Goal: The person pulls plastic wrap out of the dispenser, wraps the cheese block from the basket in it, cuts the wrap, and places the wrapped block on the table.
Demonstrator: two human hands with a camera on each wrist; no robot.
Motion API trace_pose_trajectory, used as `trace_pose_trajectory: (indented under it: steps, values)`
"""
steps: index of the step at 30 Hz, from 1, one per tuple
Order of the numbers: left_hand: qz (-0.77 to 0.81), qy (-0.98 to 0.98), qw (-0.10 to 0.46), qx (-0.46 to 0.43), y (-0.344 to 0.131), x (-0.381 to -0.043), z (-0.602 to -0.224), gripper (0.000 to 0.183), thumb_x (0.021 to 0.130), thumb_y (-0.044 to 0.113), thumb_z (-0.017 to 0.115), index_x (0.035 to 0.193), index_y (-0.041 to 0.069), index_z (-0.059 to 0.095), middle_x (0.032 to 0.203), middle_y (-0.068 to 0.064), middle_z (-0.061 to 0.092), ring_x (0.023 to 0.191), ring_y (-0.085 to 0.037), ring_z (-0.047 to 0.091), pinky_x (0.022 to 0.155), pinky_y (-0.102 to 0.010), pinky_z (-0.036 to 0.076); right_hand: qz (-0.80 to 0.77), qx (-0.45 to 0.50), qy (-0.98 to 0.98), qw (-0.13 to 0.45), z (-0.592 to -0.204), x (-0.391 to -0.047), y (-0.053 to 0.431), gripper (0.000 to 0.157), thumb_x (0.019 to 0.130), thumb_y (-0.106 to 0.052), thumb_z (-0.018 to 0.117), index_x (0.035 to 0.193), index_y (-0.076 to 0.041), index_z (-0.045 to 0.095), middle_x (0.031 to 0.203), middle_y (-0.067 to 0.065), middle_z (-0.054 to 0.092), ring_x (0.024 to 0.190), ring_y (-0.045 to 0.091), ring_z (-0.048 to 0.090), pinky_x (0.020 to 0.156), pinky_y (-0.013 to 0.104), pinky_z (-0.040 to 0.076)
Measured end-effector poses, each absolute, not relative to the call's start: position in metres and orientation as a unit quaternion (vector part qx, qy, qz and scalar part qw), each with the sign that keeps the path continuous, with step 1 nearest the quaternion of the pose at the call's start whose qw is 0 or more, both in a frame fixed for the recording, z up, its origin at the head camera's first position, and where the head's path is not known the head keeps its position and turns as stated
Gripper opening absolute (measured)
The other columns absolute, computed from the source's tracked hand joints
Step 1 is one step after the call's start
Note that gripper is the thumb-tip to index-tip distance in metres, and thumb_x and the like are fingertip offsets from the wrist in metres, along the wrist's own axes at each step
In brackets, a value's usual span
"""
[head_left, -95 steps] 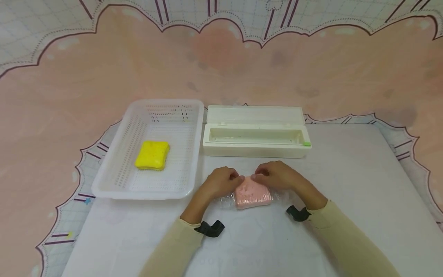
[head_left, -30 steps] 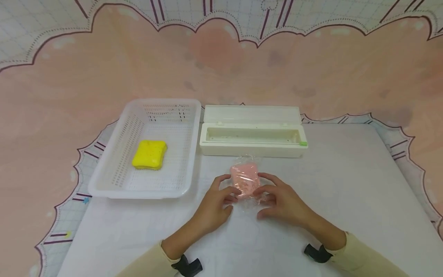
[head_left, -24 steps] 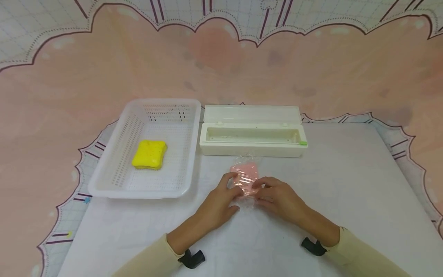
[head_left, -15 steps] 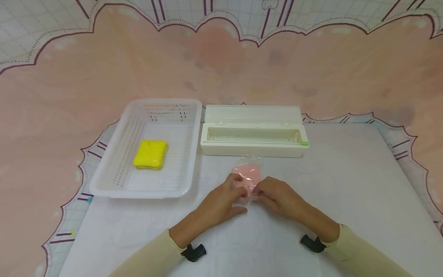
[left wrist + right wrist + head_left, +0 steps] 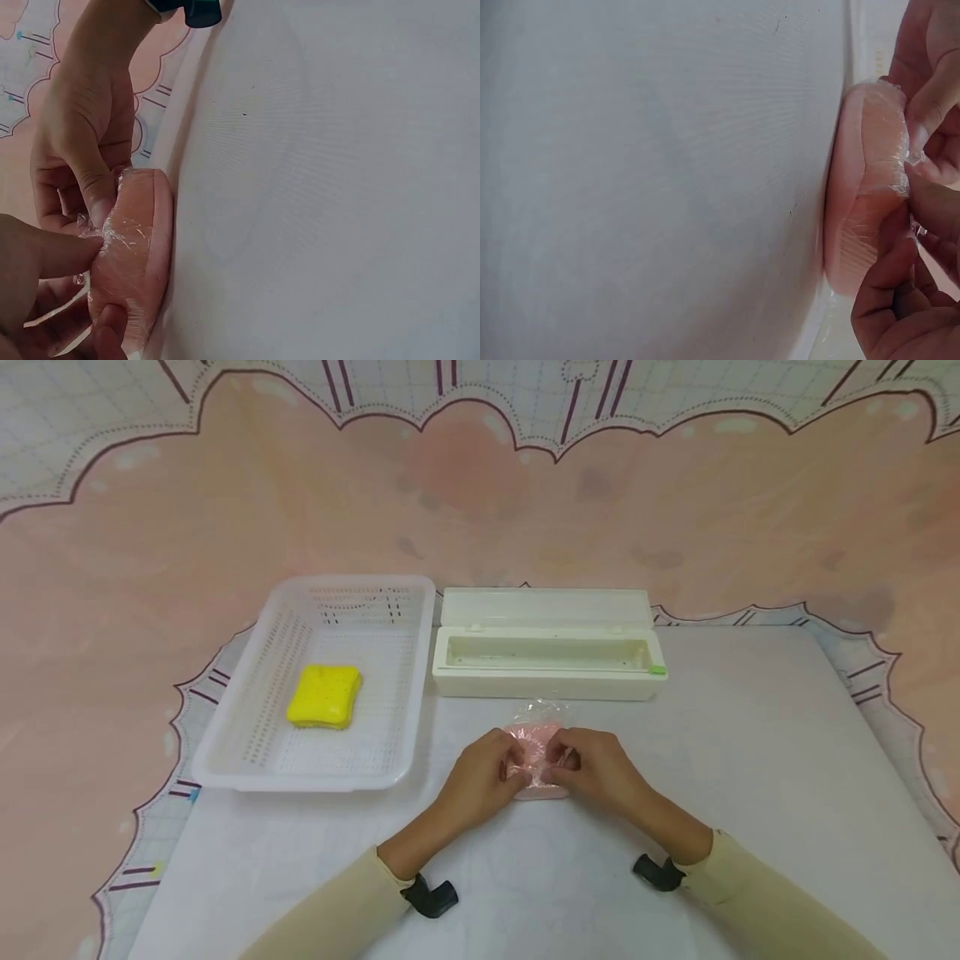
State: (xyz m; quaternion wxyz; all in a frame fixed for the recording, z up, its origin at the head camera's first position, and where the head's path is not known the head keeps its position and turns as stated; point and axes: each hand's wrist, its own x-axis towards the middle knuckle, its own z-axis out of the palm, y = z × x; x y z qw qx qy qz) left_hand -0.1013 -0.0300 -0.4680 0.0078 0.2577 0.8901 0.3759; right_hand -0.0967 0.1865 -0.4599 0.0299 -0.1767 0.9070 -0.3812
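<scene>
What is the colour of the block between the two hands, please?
The block is pink, under clear film; the right wrist view shows it best.

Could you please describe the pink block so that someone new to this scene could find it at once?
On the white table, find the long open box. In front of it lies the pink block, its clear film pinched by the left hand and right hand. Its colour sets it apart from the yellow block in the basket.

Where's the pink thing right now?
In the head view, the pink block sits between the left hand and right hand, in front of the white box and right of the basket.
</scene>
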Motion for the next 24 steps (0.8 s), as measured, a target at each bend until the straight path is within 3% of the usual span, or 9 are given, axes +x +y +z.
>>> trace_pose_trajectory:
  steps: [6, 9, 14, 17, 20, 24]
  values:
    - [0.379, 0.89, -0.01, 0.252, -0.031, -0.104, -0.471, 0.014, 0.084, 0.006, 0.079, 0.088, 0.014, 0.069, 0.083, 0.001, 0.064, 0.071, -0.009, 0.055, 0.063, -0.021, 0.046, -0.327, -0.271, 0.904, -0.04, -0.463, -0.095, 0.19, 0.024, 0.083, -0.008, 0.084, 0.104, -0.017, 0.075, 0.105, -0.003, 0.066, 0.08, 0.009, 0.06, 0.069, 0.022, 0.054]
    - [0.383, 0.891, -0.01, 0.245, -0.032, -0.105, -0.47, 0.011, 0.084, 0.006, 0.079, 0.088, 0.014, 0.074, 0.088, 0.004, 0.069, 0.074, -0.009, 0.06, 0.067, -0.022, 0.05, -0.244, -0.335, 0.905, -0.097, -0.462, -0.095, 0.194, 0.021, 0.084, -0.01, 0.084, 0.102, -0.019, 0.08, 0.116, 0.0, 0.066, 0.091, 0.014, 0.062, 0.075, 0.025, 0.056]
    - [0.375, 0.893, -0.013, 0.249, -0.035, -0.103, -0.469, 0.008, 0.087, 0.006, 0.078, 0.093, 0.01, 0.078, 0.108, -0.001, 0.073, 0.091, -0.014, 0.071, 0.08, -0.03, 0.057, -0.083, -0.408, 0.898, -0.139, -0.454, -0.094, 0.201, 0.032, 0.082, -0.017, 0.086, 0.112, -0.022, 0.08, 0.127, -0.004, 0.068, 0.122, 0.024, 0.059, 0.08, 0.037, 0.054]
    - [0.369, 0.895, -0.015, 0.25, -0.037, -0.099, -0.468, 0.024, 0.088, 0.006, 0.077, 0.111, 0.008, 0.075, 0.132, -0.009, 0.063, 0.102, -0.02, 0.07, 0.084, -0.033, 0.058, -0.041, -0.434, 0.89, -0.134, -0.45, -0.09, 0.205, 0.043, 0.087, -0.026, 0.08, 0.129, -0.02, 0.072, 0.139, -0.003, 0.065, 0.137, 0.024, 0.055, 0.086, 0.042, 0.052]
    - [0.38, 0.895, -0.003, 0.235, -0.038, -0.098, -0.468, 0.049, 0.088, 0.008, 0.077, 0.134, 0.004, 0.061, 0.148, -0.016, 0.048, 0.105, -0.023, 0.069, 0.082, -0.031, 0.059, -0.033, -0.44, 0.892, -0.095, -0.449, -0.085, 0.207, 0.051, 0.096, -0.037, 0.069, 0.143, -0.019, 0.061, 0.149, -0.002, 0.059, 0.14, 0.02, 0.053, 0.099, 0.049, 0.05]
    - [0.421, 0.887, 0.036, 0.188, -0.038, -0.1, -0.47, 0.062, 0.088, 0.01, 0.077, 0.141, -0.002, 0.048, 0.142, -0.019, 0.049, 0.104, -0.023, 0.07, 0.079, -0.027, 0.059, -0.028, -0.424, 0.905, -0.007, -0.45, -0.081, 0.206, 0.053, 0.104, -0.043, 0.055, 0.152, -0.022, 0.049, 0.156, -0.003, 0.05, 0.142, 0.018, 0.05, 0.108, 0.059, 0.045]
